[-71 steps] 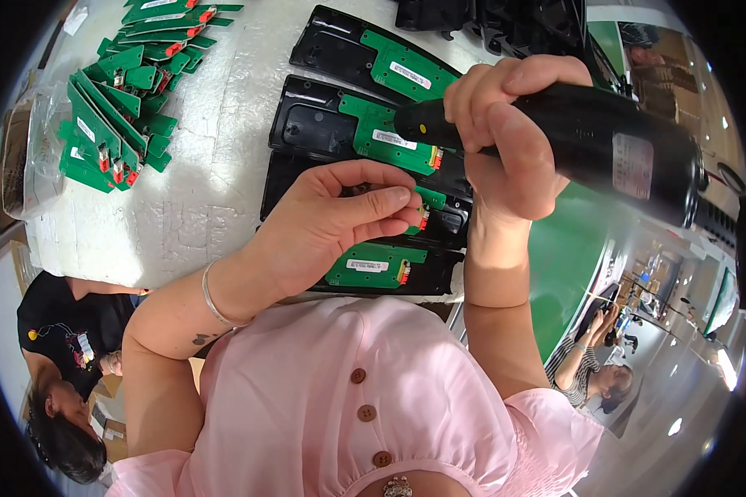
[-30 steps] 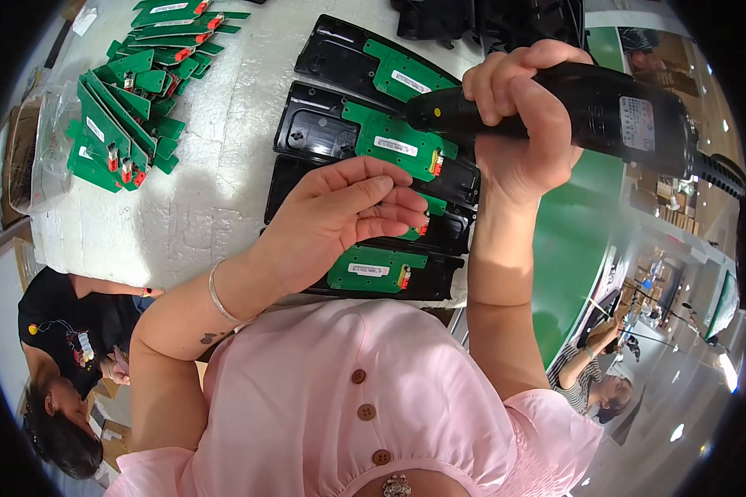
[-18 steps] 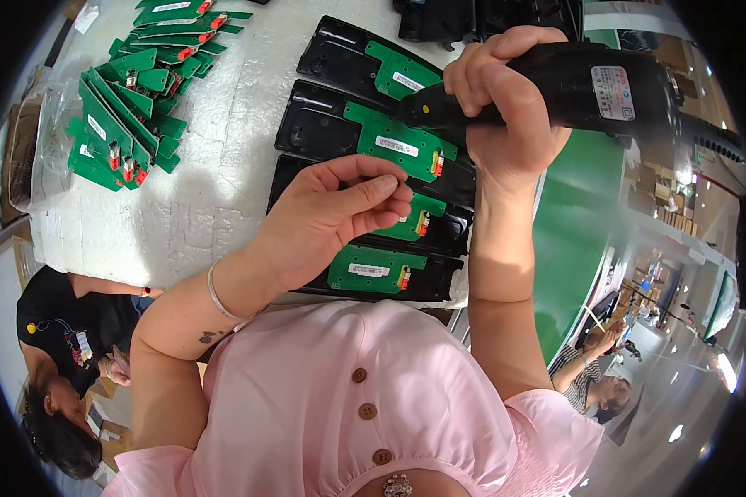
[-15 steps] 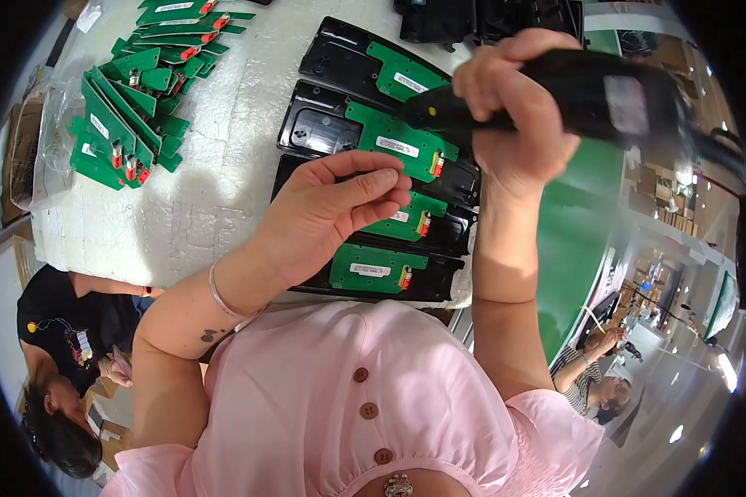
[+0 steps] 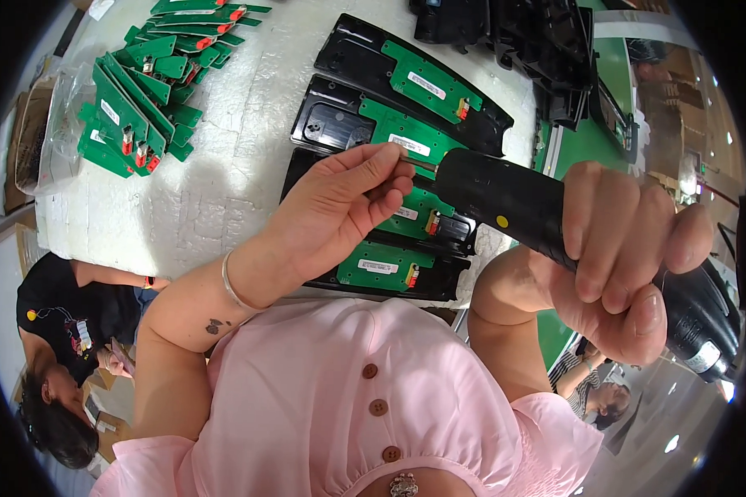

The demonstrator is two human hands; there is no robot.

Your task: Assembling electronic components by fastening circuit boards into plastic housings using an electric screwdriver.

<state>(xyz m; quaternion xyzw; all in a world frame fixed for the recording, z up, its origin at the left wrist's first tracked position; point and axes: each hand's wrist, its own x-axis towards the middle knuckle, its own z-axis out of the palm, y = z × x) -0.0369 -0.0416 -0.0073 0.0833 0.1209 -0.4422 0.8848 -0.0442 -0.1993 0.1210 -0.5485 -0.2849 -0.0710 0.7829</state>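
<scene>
My right hand (image 5: 617, 248) is wrapped round a black electric screwdriver (image 5: 497, 195), held nearly level with its bit (image 5: 420, 164) pointing left. The fingers of my left hand (image 5: 327, 199) are pinched together at the bit's tip; whatever is between them is too small to make out. Beneath both hands lie several long black plastic panels (image 5: 356, 51) in a row. Each carries a green circuit board (image 5: 425, 81) with a white label and a red-and-yellow connector. My hands and the screwdriver partly cover the middle panels.
Loose green circuit boards (image 5: 141, 108) are heaped at the far left of the white foam-like surface (image 5: 232, 124), beside a clear plastic bag (image 5: 54, 132). More black plastic parts (image 5: 547, 50) stack at the far right. One person (image 5: 66, 331) is at the left, another (image 5: 588, 385) at the right.
The screwdriver has moved from above the upper panels down and to the right, its tip turning to meet my left fingers. My left hand has stayed almost in place.
</scene>
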